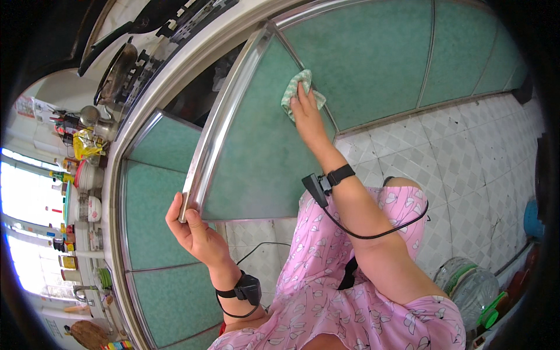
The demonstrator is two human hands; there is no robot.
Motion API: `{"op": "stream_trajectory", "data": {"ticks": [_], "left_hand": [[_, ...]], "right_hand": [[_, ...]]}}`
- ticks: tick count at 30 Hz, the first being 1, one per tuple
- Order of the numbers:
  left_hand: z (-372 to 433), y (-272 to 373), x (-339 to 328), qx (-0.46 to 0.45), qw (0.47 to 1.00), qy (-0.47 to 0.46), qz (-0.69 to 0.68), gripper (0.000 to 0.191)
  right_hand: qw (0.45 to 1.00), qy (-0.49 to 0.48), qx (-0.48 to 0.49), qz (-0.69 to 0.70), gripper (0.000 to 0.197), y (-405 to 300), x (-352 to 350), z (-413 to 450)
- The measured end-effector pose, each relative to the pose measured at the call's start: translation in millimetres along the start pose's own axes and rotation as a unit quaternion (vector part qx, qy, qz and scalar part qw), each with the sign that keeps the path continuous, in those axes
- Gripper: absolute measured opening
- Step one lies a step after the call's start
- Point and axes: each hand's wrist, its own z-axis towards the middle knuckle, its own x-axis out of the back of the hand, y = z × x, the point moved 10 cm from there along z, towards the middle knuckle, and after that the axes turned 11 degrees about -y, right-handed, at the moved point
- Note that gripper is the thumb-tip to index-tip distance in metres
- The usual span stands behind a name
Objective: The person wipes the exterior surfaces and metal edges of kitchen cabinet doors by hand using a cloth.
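My left hand [197, 232] pinches the metal-framed edge of an open green cabinet door [253, 153] between thumb and fingers, at the corner of its frame. My right hand [308, 116] presses a green-and-white patterned cloth [291, 94] against the same door, near the side by the adjoining green cabinet panel [372, 61]. The cloth is bunched under the fingers, and part of it sticks out beside them. A dark device is strapped to each wrist, with a black cable running from it.
Behind the door's edge shows a dark cabinet opening [190, 94]. The countertop rim [116, 175] curves along the left; a pan [116, 72], kettle [105, 124] and stacked bowls [89, 175] stand above it. A large clear plastic bottle [470, 293] is on the tiled floor [472, 162] at right.
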Motion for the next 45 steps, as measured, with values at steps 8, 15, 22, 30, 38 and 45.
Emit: {"op": "stream_trajectory", "data": {"ticks": [8,15,22,30,38,45], "left_hand": [[15.1,-10.9,7.5,0.01,0.999,0.029,-0.017,0.033],[21.5,-16.6,10.0,0.018,0.999,0.03,-0.029,0.032],[32.1,-27.2,16.0,0.033,0.998,0.036,-0.036,0.032],[42.6,-33.8,17.6,0.026,0.998,0.02,-0.051,0.033],[42.0,-41.0,24.0,0.018,0.998,0.025,-0.054,0.033],[39.4,-36.0,20.6,0.01,0.998,0.033,-0.044,0.034]], "right_hand": [[0.995,-0.007,0.05,-0.089,0.067,-47.1,-38.5,-46.7],[0.971,-0.034,0.185,-0.145,0.07,-113.7,-65.7,-78.3],[0.951,-0.133,0.222,-0.168,0.065,-138.6,-108.4,-119.5],[0.923,-0.127,0.299,-0.205,0.057,-136.3,-118.3,-122.9],[0.958,-0.076,0.206,-0.182,0.064,-114.8,-78.4,-86.3],[0.98,-0.013,0.148,-0.13,0.067,-69.0,-44.2,-57.5]]}}
